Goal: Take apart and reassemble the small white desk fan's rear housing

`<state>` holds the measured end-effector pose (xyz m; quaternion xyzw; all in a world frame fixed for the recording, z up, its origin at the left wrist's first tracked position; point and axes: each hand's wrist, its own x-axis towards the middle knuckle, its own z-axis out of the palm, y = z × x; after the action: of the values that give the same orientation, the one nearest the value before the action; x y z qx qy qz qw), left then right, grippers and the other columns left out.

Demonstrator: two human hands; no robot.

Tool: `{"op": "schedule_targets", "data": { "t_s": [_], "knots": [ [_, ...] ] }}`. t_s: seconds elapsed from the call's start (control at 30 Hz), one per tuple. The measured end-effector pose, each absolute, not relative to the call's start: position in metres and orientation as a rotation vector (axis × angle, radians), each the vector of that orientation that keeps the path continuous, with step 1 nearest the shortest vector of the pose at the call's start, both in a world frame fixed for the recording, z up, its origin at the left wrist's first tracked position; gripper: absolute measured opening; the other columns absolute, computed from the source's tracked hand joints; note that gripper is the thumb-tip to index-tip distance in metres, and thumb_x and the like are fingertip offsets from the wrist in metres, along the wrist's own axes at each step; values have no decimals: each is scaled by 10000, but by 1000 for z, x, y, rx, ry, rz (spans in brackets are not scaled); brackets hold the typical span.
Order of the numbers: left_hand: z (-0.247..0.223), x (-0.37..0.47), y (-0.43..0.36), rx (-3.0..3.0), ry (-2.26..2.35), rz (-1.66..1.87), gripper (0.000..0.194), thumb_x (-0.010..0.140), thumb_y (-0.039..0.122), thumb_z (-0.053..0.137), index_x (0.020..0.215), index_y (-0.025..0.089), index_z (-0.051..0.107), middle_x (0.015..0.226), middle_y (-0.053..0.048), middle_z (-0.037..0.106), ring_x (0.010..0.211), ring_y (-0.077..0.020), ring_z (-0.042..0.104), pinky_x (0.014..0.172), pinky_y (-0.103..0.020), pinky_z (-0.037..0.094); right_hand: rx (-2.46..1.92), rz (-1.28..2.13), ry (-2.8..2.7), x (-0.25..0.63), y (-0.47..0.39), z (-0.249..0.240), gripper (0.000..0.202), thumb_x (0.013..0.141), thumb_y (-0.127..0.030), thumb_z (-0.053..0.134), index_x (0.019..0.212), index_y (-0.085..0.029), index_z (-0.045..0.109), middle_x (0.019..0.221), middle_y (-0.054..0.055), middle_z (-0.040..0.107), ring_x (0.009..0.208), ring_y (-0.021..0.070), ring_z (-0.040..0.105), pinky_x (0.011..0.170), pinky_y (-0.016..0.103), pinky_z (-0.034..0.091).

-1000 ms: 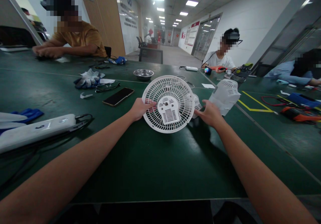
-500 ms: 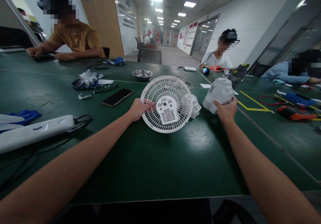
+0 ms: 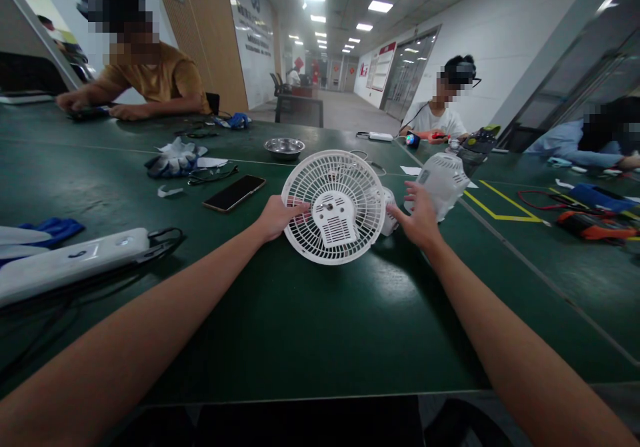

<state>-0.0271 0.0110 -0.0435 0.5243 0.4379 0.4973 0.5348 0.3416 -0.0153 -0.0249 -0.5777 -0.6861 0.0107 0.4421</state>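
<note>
White plastic encases one power strip [image 3: 75, 257] at far left, beside blue-and-white glove material [image 3: 43, 235]. One seated person [image 3: 150, 77] is beyond it. Next are one grey-white glove bundle [image 3: 173, 159], one phone [image 3: 234, 193] lying flat, and one metal bowl [image 3: 284, 148] farther back. My left hand [image 3: 279, 218] is clamped on the left rim of one round fan grille [image 3: 345, 197], held tilted above the green table [image 3: 320, 340] at centre. The grille partly blocks one small white vented part [image 3: 389, 217] behind its right edge. My right hand [image 3: 419, 219], apart from the left, is open with fingers spread near that part; I cannot tell whether they touch. It partly covers one translucent white housing [image 3: 444, 183] just beyond. Two more people, one in a white shirt [image 3: 434, 121] and one in blue sleeves [image 3: 565, 145], sit beyond yellow tape [image 3: 517, 219] and one orange-and-black instrument [image 3: 593, 225].
</note>
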Motion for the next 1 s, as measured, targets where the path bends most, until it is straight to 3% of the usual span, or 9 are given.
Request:
{"op": "schedule_targets", "data": {
  "t_s": [0.17,0.27,0.4,0.47,0.53,0.67,0.87,1.0],
  "knots": [
    [-46,-24,14,1220,1011,1204,111,775,184,856,848,132,791,798,-73,788,705,-204,740,744,-396,621,-1433,172,-1899,326,-12,-39,971,763,-568,796,1557,-184,390,1405,200,621,1209,385,639,1072,607,488],
    [-48,-22,14,1182,999,1250,71,777,152,838,822,128,789,763,-72,776,676,-195,730,714,-378,614,-1439,79,-1887,323,-12,-38,931,783,-567,770,1541,-172,402,1412,226,610,1219,412,622,1065,657,473],
    [-50,-22,13,1171,971,1318,93,778,176,848,828,128,787,747,-70,766,664,-199,729,701,-374,617,-1368,-107,-1760,306,-23,-24,723,836,-543,728,1437,-186,543,1369,205,620,1259,400,587,1119,671,430],
    [-50,-21,13,1135,915,1376,163,762,229,882,842,132,778,769,-67,771,687,-206,735,732,-389,630,-1269,78,-1672,288,-33,-20,580,882,-558,691,1350,-223,611,1281,153,673,1187,345,632,1101,614,478],
    [-50,-19,13,1076,850,1445,229,746,274,908,858,136,764,790,-60,773,712,-206,738,771,-404,638,-1163,526,-1575,265,-44,-20,496,933,-624,617,1279,-270,647,1165,91,736,1104,304,677,1040,563,540],
    [-49,-14,11,1037,803,1535,231,757,277,896,858,129,750,762,-51,760,707,-199,732,776,-396,638,-914,1351,-1399,226,-61,-26,531,948,-726,520,1242,-313,677,1141,49,788,1190,307,698,1028,555,573],
    [-48,-8,6,1113,755,1533,228,800,310,875,873,130,755,785,-55,760,738,-199,729,787,-378,632,-768,1603,-1340,219,-71,-23,490,920,-704,585,1164,-299,713,1130,46,809,1236,303,707,1047,552,590],
    [-50,-8,4,1137,721,1515,291,791,374,902,873,141,749,795,-50,755,730,-198,721,769,-374,626,-707,1628,-1318,220,-78,-21,449,861,-625,738,1173,-304,696,1148,45,806,1234,309,711,1038,563,603]
  ]
}}
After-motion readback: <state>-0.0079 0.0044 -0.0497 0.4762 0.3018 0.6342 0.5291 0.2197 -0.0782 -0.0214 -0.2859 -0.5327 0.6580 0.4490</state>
